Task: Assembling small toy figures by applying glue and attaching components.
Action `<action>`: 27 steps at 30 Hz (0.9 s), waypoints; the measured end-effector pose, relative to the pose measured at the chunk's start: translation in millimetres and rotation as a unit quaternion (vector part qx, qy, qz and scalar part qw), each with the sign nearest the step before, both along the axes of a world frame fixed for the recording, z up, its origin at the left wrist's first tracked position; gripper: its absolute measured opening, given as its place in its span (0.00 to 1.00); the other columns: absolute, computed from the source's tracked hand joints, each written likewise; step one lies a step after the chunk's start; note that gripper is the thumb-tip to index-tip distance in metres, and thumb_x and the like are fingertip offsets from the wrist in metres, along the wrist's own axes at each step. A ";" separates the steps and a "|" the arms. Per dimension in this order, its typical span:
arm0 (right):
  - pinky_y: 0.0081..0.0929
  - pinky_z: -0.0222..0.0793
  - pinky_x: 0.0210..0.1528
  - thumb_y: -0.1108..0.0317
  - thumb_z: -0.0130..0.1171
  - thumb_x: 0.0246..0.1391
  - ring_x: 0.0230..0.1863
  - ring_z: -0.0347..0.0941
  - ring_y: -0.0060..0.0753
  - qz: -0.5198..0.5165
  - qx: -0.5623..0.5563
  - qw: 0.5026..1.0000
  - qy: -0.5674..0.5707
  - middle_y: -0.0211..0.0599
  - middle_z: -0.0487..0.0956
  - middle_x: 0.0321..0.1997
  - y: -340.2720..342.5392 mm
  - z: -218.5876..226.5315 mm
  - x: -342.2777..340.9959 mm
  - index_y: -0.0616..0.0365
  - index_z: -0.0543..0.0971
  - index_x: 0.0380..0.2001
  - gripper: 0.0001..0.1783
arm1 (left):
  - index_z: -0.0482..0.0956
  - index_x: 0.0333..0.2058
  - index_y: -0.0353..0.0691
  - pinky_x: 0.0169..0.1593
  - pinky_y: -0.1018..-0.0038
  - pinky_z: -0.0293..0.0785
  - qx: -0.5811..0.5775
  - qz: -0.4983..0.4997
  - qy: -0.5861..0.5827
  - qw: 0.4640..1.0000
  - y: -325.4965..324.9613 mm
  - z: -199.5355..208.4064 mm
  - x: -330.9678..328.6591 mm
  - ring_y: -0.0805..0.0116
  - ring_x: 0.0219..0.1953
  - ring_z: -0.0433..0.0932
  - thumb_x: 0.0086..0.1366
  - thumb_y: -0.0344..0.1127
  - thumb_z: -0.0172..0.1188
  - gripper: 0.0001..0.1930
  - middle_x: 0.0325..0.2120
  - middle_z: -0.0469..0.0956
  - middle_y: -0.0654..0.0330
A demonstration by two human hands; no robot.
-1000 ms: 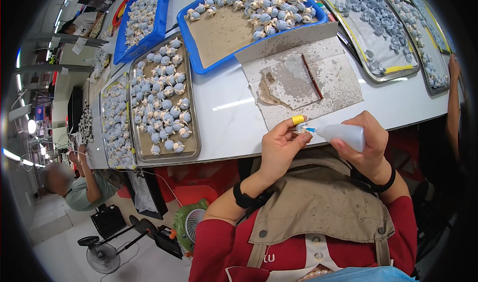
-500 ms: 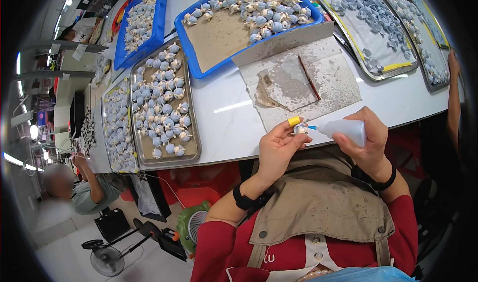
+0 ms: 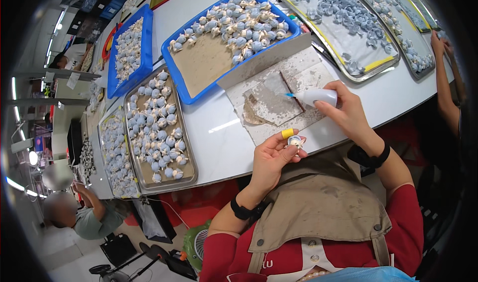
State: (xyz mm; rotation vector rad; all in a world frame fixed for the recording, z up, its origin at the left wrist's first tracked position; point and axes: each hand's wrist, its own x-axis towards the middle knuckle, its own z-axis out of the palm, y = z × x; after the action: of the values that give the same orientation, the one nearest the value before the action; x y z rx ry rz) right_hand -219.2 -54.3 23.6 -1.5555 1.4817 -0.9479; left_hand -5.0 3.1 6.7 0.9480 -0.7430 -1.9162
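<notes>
Between thumb and fingers, my left hand (image 3: 273,158) pinches a small blue-and-cream figurine (image 3: 295,141). A yellow finger cot (image 3: 287,133) covers the tip of one finger on that hand. My right hand (image 3: 343,110) grips a whitish squeeze bottle (image 3: 318,97), its blue nozzle pointing left, apart from the figurine. Below the bottle lies a stained cardboard sheet (image 3: 313,70) with a dark reddish-brown stick (image 3: 293,92) on it. Beyond it stands a blue plastic tray (image 3: 191,95) with many similar figurines heaped at its far side.
A metal tray (image 3: 189,177) of figurines lies to the left, beside a blue bin (image 3: 148,53). At the right, a metal tray (image 3: 366,77) holds loose blue pieces. Another person's arms (image 3: 444,82) reach in from the right edge. A person (image 3: 89,217) sits at the far left.
My right hand has drawn the bottle up and away from the figurine, over the cardboard. My left hand, still pinching the figurine, has moved slightly down. The whole view has shifted a little.
</notes>
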 end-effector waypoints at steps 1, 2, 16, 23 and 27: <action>0.20 0.66 0.31 0.64 0.64 0.44 0.28 0.70 0.23 0.032 0.005 0.997 0.075 0.37 0.75 0.29 -4.1 1.2 1.0 0.61 0.70 0.37 0.19 | 0.67 0.49 0.30 0.35 0.83 0.75 0.004 0.007 0.004 1.000 -1.8 -0.5 0.1 0.70 0.34 0.77 0.60 0.27 0.54 0.18 0.40 0.75 0.48; 0.22 0.66 0.30 0.66 0.62 0.44 0.27 0.71 0.28 0.023 -0.105 0.989 0.103 0.37 0.76 0.29 -3.5 3.7 -0.3 0.60 0.72 0.36 0.16 | 0.67 0.49 0.30 0.35 0.83 0.75 0.000 0.009 0.006 1.000 -3.1 -2.4 0.9 0.70 0.34 0.77 0.60 0.27 0.54 0.18 0.40 0.75 0.48; 0.36 0.66 0.32 0.57 0.59 0.44 0.30 0.73 0.42 -0.089 -0.048 0.868 0.485 0.42 0.76 0.26 -148.1 11.3 -111.6 0.60 0.76 0.26 0.15 | 0.68 0.47 0.33 0.35 0.84 0.72 -0.029 0.049 -0.050 0.997 -1.0 -11.2 -4.5 0.75 0.32 0.74 0.59 0.27 0.56 0.17 0.37 0.75 0.57; 0.34 0.66 0.33 0.68 0.58 0.42 0.30 0.71 0.44 0.017 -0.150 0.911 0.383 0.41 0.74 0.26 -146.9 8.1 -128.4 0.61 0.72 0.27 0.10 | 0.68 0.48 0.34 0.36 0.85 0.72 0.001 0.045 -0.034 0.998 -1.3 -6.2 -5.0 0.74 0.33 0.74 0.59 0.28 0.57 0.18 0.39 0.74 0.55; 0.25 0.65 0.31 0.74 0.58 0.43 0.26 0.70 0.32 0.043 -0.114 0.950 0.289 0.35 0.73 0.22 -129.3 19.2 -128.1 0.62 0.70 0.27 0.07 | 0.68 0.49 0.34 0.36 0.85 0.72 0.014 0.004 -0.022 1.000 -4.9 -6.4 0.0 0.74 0.34 0.75 0.58 0.28 0.57 0.19 0.42 0.74 0.53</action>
State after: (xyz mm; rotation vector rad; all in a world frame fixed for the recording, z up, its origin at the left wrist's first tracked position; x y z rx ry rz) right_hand -347.3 -183.6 42.8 -2.1798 1.7152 -0.6540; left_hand -5.0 -1.8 0.3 1.0108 -0.7380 -1.9084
